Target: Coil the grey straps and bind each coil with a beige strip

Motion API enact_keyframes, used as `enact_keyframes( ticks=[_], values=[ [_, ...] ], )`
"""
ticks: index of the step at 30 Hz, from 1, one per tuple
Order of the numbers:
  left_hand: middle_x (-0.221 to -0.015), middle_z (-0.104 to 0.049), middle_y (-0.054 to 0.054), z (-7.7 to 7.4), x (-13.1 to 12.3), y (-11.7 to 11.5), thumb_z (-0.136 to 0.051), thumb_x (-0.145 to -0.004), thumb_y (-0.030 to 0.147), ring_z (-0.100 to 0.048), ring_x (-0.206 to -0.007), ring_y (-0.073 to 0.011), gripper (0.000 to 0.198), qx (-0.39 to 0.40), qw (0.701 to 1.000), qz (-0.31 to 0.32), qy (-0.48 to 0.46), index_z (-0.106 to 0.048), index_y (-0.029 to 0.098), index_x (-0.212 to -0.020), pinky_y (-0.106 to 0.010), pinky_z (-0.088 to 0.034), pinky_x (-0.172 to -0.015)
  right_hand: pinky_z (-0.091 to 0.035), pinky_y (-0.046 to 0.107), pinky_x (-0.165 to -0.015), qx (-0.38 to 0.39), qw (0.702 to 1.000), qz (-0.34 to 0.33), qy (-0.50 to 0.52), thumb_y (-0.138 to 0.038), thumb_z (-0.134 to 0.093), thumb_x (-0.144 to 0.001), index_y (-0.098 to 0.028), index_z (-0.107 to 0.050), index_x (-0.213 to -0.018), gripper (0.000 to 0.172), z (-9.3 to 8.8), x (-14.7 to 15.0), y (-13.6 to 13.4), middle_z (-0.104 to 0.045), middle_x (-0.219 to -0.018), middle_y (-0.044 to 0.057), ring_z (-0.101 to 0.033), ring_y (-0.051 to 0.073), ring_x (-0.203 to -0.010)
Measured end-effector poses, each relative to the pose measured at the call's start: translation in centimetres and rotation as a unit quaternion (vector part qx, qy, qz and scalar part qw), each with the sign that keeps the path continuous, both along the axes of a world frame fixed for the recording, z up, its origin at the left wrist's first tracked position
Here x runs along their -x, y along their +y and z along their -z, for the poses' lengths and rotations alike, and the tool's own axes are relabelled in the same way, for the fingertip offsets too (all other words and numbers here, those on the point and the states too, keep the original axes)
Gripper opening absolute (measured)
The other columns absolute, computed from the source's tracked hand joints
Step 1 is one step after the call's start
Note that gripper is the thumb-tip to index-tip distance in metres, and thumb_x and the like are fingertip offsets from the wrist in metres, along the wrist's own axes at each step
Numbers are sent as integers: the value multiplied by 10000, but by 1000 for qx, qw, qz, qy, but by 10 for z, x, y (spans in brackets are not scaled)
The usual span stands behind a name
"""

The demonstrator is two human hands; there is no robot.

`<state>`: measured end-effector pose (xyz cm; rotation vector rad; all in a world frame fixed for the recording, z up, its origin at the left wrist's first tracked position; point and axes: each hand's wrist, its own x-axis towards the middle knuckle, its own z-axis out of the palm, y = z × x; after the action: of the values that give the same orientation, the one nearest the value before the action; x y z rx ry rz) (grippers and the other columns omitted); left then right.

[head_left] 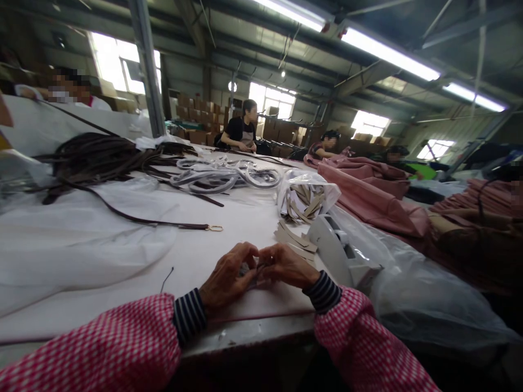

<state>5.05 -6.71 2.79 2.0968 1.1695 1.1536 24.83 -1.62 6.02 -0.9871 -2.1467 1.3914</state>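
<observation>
Close to the table's front edge, my left hand (231,275) and my right hand (286,265) meet with bent fingers pinched together. Between the fingertips is a small dark piece, mostly hidden, whose kind I cannot make out. Beyond my right hand lie loose beige strips (295,239). A dark brown strap (163,222) with a gold-coloured metal loop (215,228) at its end stretches across the table to the left. Nearer my left wrist is a short thin black cord (166,277).
A pile of brown straps (90,158) lies back left, beside grey plastic-wrapped loops (229,174). A clear bag of beige strips (304,201) and a white tape dispenser (337,245) stand at right. Pink fabric (368,182) heaps beyond. Several people work around the table (196,247).
</observation>
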Motion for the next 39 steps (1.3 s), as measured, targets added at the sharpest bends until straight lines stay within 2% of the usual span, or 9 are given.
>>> enact_keyframes(
  ticks=[6, 10, 14, 17, 22, 27, 33, 35, 39],
  values=[
    [-1021, -673, -40, -3, 7, -1, -711, -898, 362, -501, -1074, -300, 138, -41, 983, -4, 177, -689, 226, -910, -441, -411, -873, -445, 209, -518, 9, 999, -24, -26, -217, -713, -728, -157, -676, -701, 75, -4, 2, 8, -658, -619, -24, -580, 115, -533],
    [-1036, -687, -10, -2, 8, 2, -638, -969, 354, -479, -1093, -281, 127, -34, 983, 34, 179, -739, 281, -944, -434, -379, -880, -432, 194, -554, -81, 988, -63, -118, -86, -656, -746, -167, -738, -747, 116, -22, 6, 8, -705, -654, -13, -630, 116, -575],
    [-1062, -684, 0, -2, 9, 4, -632, -975, 343, -469, -1075, -277, 118, -25, 984, 49, 170, -744, 323, -1006, -438, -365, -877, -375, 201, -573, -244, 917, -135, -285, -39, -691, -770, -166, -761, -788, 146, -49, 19, 6, -733, -692, 22, -666, 132, -638],
    [-1086, -670, -11, -2, 10, 3, -601, -989, 340, -458, -1098, -287, 132, -29, 981, 52, 183, -716, 301, -1042, -450, -368, -892, -332, 237, -574, -329, 858, -154, -363, -98, -682, -842, -165, -750, -819, 99, -57, 24, 2, -741, -744, 59, -671, 159, -677],
    [-1085, -640, -73, 1, 4, 1, -622, -960, 367, -449, -1114, -317, 185, -47, 970, 21, 238, -641, 204, -1043, -482, -384, -914, -296, 293, -571, -479, 785, -155, -360, -43, -546, -923, -158, -636, -984, 158, -33, 13, -18, -722, -883, 46, -615, 156, -669],
    [-1016, -621, -98, 0, 0, 2, -526, -1006, 427, -461, -1064, -323, 271, -72, 955, 6, 286, -599, 180, -922, -478, -402, -874, -311, 353, -608, -636, 708, -94, -291, -99, -466, -1005, -194, -544, -855, 194, 5, 1, -34, -633, -829, 32, -540, 196, -674],
    [-980, -639, -71, -6, 0, 3, -577, -987, 434, -483, -1064, -309, 274, -36, 960, 4, 277, -578, 189, -865, -448, -403, -852, -369, 345, -619, -598, 756, -46, -263, -76, -514, -946, -186, -583, -885, 143, 19, -4, -38, -627, -850, 34, -544, 193, -703],
    [-974, -648, -64, -8, 1, 3, -604, -970, 415, -488, -1081, -309, 250, -27, 964, 1, 263, -579, 192, -859, -442, -397, -858, -424, 339, -659, -571, 772, -47, -276, -73, -516, -940, -154, -613, -1024, 152, 20, -7, -46, -649, -932, 59, -577, 207, -782],
    [-953, -651, -37, -15, 8, 7, -694, -881, 355, -509, -1075, -292, 177, 7, 973, 31, 230, -606, 202, -863, -410, -397, -859, -516, 363, -833, -514, 811, -8, -281, -189, -539, -988, -80, -504, -1374, 402, 26, -14, -68, -658, -1120, 120, -597, 255, -1008]
  ],
)
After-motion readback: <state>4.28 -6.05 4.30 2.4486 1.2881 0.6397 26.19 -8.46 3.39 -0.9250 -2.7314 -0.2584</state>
